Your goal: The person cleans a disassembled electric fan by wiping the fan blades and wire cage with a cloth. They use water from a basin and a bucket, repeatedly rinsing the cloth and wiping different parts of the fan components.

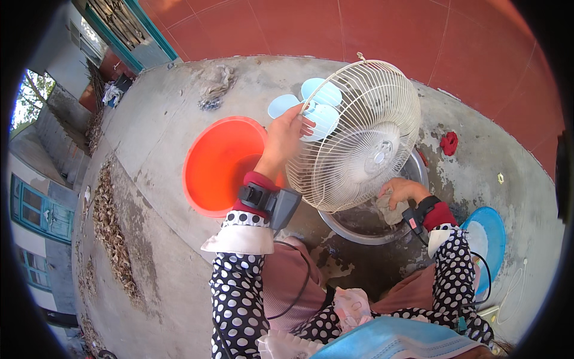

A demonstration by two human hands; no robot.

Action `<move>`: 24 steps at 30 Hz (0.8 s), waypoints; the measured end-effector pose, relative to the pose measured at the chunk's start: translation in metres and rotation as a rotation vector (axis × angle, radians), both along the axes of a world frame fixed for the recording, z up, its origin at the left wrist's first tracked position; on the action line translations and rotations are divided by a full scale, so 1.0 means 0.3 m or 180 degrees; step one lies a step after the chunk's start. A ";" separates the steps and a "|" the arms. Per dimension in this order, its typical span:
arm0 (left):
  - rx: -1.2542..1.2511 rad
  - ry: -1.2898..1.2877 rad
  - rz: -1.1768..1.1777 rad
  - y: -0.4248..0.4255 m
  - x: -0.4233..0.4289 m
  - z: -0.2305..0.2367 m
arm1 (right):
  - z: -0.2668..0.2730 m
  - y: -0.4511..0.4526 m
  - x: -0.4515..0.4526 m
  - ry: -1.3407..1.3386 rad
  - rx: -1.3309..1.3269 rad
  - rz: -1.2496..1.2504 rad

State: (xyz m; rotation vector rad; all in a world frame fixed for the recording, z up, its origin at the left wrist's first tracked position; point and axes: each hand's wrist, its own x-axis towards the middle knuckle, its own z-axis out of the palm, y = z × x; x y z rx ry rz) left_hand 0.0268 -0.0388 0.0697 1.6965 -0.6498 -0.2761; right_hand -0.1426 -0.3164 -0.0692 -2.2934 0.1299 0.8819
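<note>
My left hand (pixel 283 140) grips the rim of a white wire fan guard (pixel 352 134), which is held tilted above a metal basin (pixel 354 235). Bunched in my right hand (pixel 406 192) is a wet grey-brown cloth (pixel 389 208), close to the guard's lower right side. Dark, murky water shows in the basin under the guard. Light-blue fan blades (pixel 325 121) lie on the concrete beyond my left hand, partly seen through the wires. The guard hides much of the basin.
To the left stands an orange-red plastic basin (pixel 197 179). A blue plastic basin (pixel 495 238) is by my right forearm. A red cloth (pixel 449 143) and a crumpled plastic bag (pixel 219 83) lie on the concrete. The red tiled wall (pixel 381 31) rises beyond. A white cord (pixel 515 287) lies at right.
</note>
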 end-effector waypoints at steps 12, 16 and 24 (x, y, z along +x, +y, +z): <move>0.0711 -0.1458 0.0224 -0.017 -0.114 0.068 | 0.754 0.415 0.189 -0.4919 -0.0924 0.0517; 0.0709 -0.1679 0.0671 -0.051 -0.123 0.057 | 0.696 0.354 0.218 -0.4812 -0.1195 -0.0273; 0.0691 -0.1839 0.0792 -0.056 -0.135 0.008 | 0.594 -0.176 0.217 -0.4151 -0.1819 -0.2172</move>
